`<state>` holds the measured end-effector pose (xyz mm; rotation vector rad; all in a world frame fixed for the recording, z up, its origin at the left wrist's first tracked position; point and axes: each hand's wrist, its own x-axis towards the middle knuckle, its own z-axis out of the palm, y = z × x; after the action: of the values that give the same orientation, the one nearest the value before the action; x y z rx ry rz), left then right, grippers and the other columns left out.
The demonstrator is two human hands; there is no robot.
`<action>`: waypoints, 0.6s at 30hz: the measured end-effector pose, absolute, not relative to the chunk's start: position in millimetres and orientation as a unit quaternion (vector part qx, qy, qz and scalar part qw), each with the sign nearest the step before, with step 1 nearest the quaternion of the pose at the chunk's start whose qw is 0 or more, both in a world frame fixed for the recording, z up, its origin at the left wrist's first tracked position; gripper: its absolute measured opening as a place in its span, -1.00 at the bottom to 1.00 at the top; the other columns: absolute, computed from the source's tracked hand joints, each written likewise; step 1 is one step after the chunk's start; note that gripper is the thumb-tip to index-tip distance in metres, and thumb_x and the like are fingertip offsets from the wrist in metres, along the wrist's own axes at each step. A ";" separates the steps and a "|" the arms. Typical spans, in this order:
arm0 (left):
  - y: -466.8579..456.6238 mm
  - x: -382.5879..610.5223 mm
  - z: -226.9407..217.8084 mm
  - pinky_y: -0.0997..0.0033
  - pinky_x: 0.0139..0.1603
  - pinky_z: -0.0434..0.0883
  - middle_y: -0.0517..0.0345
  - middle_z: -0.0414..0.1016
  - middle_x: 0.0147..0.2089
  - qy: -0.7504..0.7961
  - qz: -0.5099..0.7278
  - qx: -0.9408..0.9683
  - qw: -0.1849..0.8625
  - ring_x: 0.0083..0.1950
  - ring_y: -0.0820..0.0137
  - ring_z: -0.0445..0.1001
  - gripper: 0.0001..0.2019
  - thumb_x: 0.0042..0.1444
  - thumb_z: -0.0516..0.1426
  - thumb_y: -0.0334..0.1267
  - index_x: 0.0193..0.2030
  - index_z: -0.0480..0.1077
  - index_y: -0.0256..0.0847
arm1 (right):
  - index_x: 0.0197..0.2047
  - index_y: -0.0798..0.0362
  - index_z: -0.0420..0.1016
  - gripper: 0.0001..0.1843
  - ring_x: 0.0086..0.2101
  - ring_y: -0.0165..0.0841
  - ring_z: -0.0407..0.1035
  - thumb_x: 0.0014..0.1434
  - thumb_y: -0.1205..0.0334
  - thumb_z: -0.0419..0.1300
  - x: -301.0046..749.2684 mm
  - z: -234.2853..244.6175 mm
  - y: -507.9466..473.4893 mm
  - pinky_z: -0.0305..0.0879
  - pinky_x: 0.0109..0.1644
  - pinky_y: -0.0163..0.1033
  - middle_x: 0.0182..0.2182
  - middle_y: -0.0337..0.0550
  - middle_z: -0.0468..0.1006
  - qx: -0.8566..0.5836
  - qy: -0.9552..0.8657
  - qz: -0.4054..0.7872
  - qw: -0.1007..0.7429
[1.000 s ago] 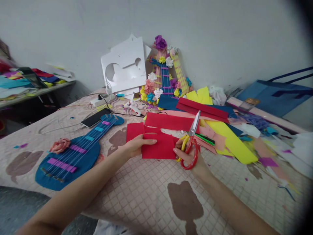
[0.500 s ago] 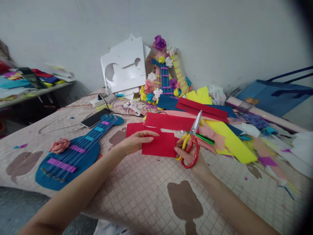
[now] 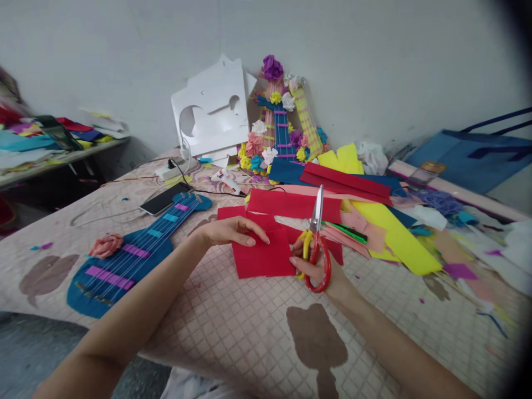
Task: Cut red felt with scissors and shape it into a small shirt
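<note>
Two red paper pieces [image 3: 260, 259] lie partly overlapped on the patterned tablecloth in front of me. My left hand [image 3: 233, 231] rests over their upper left part with its fingers stretched and apart. At their right edge is my right hand [image 3: 318, 270], wrapped round the handles of a pair of scissors [image 3: 316, 221]. The scissors have one red and one yellow handle, and their blades point up and away from me, held together. The right thumb and a finger touch the paper's edge. More red paper [image 3: 295, 205] lies just behind.
A blue paper guitar [image 3: 124, 260] lies at left, near a phone [image 3: 165, 198]. Behind stand a glue gun [image 3: 226, 180], white cut-out board [image 3: 216, 116] and flower-trimmed guitars [image 3: 282, 133]. Yellow paper strips [image 3: 399, 238] and scraps cover the right side, by a blue bag [image 3: 477, 163].
The red pieces have shifted and now overlap at a slight tilt. My right hand has moved a little left, and the scissors point more upright. My left hand's fingers have spread.
</note>
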<state>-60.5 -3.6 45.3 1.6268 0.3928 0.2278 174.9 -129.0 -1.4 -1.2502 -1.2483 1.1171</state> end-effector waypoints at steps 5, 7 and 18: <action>-4.9 -52.9 54.1 0.35 0.14 0.31 0.08 0.54 0.02 0.130 0.003 0.800 0.586 0.07 0.25 0.45 -0.67 0.03 0.25 -0.17 -0.03 0.52 -0.11 | -0.24 0.00 0.30 -0.70 -0.50 -0.41 0.38 -0.04 0.18 0.28 171.8 -1.7 -130.4 0.38 -0.42 -0.23 -0.43 -0.26 0.46 -0.510 -0.526 0.458 0.504; -5.0 -48.5 49.4 0.40 0.08 0.34 0.08 0.56 -0.04 0.138 0.024 0.805 0.576 0.00 0.31 0.48 -0.70 0.01 0.27 -0.20 -0.07 0.54 -0.14 | -0.25 0.01 0.31 -0.70 -0.49 -0.40 0.39 -0.04 0.16 0.29 170.7 -0.4 -131.1 0.38 -0.41 -0.23 -0.44 -0.27 0.46 -0.517 -0.532 0.448 0.499; 6.9 -56.1 21.0 0.62 -0.38 0.38 0.17 0.53 -0.34 0.241 0.282 0.516 0.772 -0.39 0.54 0.49 -0.76 -0.18 0.37 -0.36 -0.32 0.50 -0.29 | -0.19 0.02 0.29 -0.57 -0.63 -0.48 0.22 0.00 -0.05 0.30 172.1 -2.7 -129.3 0.17 -0.56 -0.30 -0.55 -0.36 0.34 -0.442 -0.523 0.494 0.536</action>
<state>-56.1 6.9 21.0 1.1179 0.5221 0.6112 172.1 -129.3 -2.7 -1.0532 -1.2453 1.1769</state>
